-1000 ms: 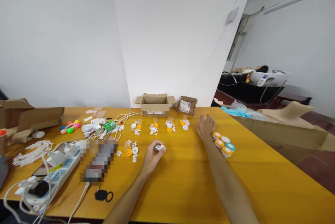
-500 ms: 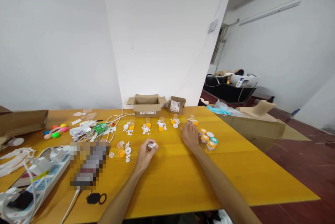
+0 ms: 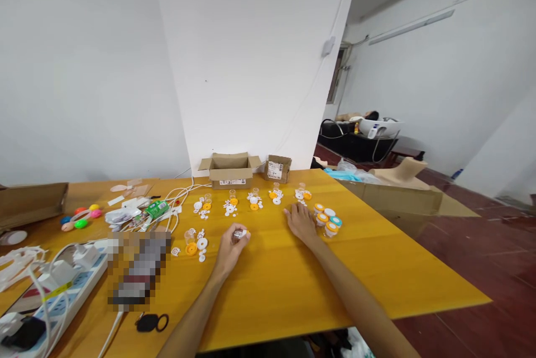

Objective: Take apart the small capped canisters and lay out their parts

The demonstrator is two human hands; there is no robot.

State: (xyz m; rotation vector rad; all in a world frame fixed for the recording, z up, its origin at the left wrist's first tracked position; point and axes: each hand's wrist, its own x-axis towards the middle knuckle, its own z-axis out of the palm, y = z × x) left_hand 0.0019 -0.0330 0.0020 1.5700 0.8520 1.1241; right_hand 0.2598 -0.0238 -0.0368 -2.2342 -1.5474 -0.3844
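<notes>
My left hand (image 3: 229, 246) is closed around a small clear jar with an orange lid (image 3: 240, 233), held just above the yellow table (image 3: 293, 285). My right hand (image 3: 300, 222) lies flat on the table with its fingers spread, empty, right beside a cluster of several small capped jars (image 3: 327, 218) with orange, white and teal lids. Farther back runs a row of small piles of white gear parts and orange lids (image 3: 252, 200). Another such pile with an orange lid (image 3: 196, 243) lies left of my left hand.
Two cardboard boxes (image 3: 229, 168) stand at the table's far edge by the white pillar. A power strip with plugs and cables (image 3: 62, 285), coloured balls (image 3: 79, 217), a blurred patch (image 3: 136, 268) and a black key fob (image 3: 151, 323) fill the left side. The table's right edge drops to a dark red floor.
My right hand has drawn back from the far side of the capped jars and now rests flat to their left. My view has swung right. My left hand still holds the jar.
</notes>
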